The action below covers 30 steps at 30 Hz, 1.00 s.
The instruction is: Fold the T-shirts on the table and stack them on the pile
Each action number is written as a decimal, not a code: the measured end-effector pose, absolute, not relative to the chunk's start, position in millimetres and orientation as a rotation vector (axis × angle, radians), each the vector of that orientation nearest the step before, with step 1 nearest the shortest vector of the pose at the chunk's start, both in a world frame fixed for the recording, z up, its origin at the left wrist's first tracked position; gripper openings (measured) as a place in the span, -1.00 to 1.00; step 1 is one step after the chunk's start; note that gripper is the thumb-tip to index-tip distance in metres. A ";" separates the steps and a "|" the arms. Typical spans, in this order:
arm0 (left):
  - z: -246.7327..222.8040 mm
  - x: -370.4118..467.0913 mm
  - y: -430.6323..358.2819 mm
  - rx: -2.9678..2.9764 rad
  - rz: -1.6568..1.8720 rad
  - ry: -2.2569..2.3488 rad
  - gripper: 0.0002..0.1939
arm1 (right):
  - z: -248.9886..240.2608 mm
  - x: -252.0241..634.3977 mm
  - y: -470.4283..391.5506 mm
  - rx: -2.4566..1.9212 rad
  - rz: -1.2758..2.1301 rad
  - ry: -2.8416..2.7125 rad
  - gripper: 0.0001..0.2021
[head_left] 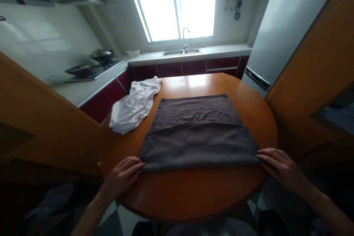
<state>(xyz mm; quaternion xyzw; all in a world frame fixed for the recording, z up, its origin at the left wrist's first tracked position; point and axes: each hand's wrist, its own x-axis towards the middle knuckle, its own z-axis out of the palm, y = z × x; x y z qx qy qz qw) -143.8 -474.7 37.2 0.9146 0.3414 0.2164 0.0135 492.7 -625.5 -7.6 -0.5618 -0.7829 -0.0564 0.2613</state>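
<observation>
Head view, white cloth (136,106) beside grey cloth (195,145), sink (181,54) beyond

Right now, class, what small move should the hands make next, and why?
Probably lift the dark gray cloth's near edge and fold forward: the left hand and right hand pinch its near corners, and its upper layer stops short of the far edge.

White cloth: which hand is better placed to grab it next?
Probably your left hand: though both hands pinch the grey cloth, the white cloth lies on the left, much farther from your right hand.
</observation>
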 end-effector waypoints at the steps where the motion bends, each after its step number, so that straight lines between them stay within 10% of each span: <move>1: 36.1 -142.7 -475.7 2.873 0.712 1.077 -0.77 | -7.5 491.9 -625.8 -1.517 -0.158 -2.111 -0.76; 30: 135.6 -130.3 -429.8 1.931 1.141 1.347 -0.71 | 113.7 508.6 -564.8 -1.433 0.505 -1.375 -0.84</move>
